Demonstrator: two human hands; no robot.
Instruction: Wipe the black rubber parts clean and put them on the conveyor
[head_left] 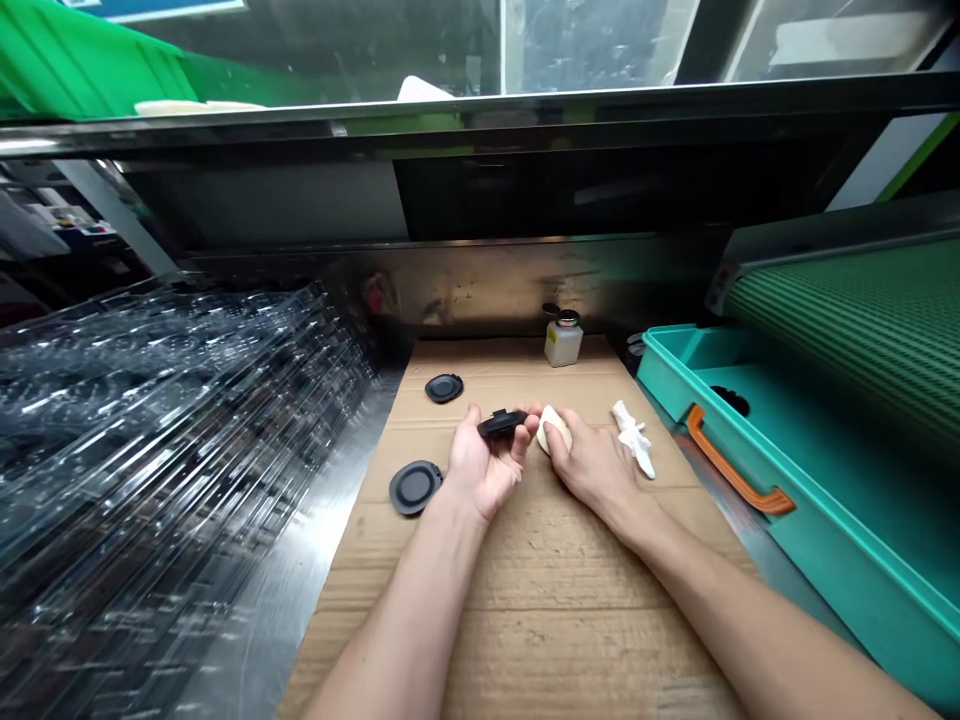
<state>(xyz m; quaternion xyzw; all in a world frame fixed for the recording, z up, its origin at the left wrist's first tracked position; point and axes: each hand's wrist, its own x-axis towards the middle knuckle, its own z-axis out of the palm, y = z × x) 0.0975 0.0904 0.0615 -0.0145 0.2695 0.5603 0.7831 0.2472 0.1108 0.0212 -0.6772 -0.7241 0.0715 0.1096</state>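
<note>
My left hand (pixel 487 470), palm up, grips a black round plastic cap (pixel 501 423) by its edges, tilted so it shows nearly edge-on. Close on its right, my right hand (pixel 589 455) pinches a cream-white pad (pixel 553 430), perhaps a sponge or folded cloth. Whether the pad touches the cap I cannot tell. Two similar black caps lie flat on the cardboard (pixel 555 590): one cap (pixel 444 388) farther back, another cap (pixel 415 488) left of my left wrist. A twisted white cloth or glove-like piece (pixel 634 440) lies right of my right hand.
A squarish white bottle (pixel 563 342) with an open lid stands at the cardboard's back edge. Stacked clear plastic trays (pixel 187 430) fill the left. On the right are a teal bin (pixel 825 545) with an orange handle (pixel 731 470) and a green conveyor belt (pixel 862 300). A metal shelf (pixel 480 115) spans above.
</note>
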